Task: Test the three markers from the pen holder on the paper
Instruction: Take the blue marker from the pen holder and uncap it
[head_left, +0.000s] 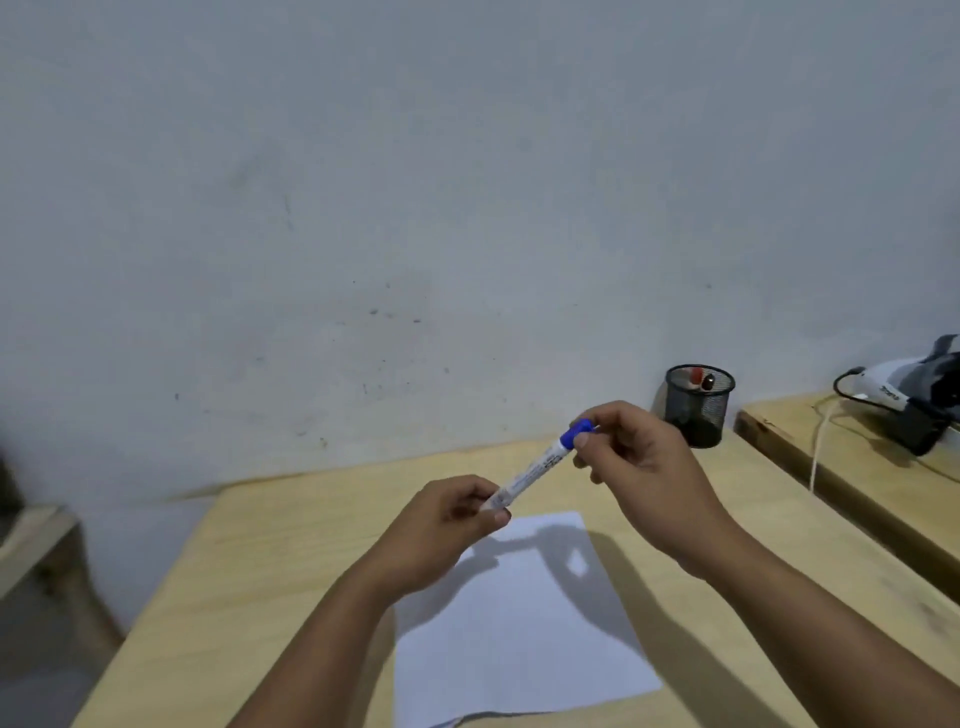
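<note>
Paper (519, 613) flat on bench (260, 571). Left hand (447, 519) pinches blue marker (530, 470) barrel, right hand (639, 462) pinches cap (579, 431). Light, stiff, probably slick plastic; grip barrel firmly.

Both forearms are bare to the frame's edge, no sleeves showing; left hand (447, 514) and right hand (639, 467) are bare too.

The table (291, 561) was pale, matt wood with a faint grain. On it lay smooth white paper (524, 634). The marker (535, 467) looked like glossy white plastic, with a blue plastic cap (577, 432). The pen holder (698, 406) was black metal mesh. The wall (415, 182) was matt and scuffed.
</note>
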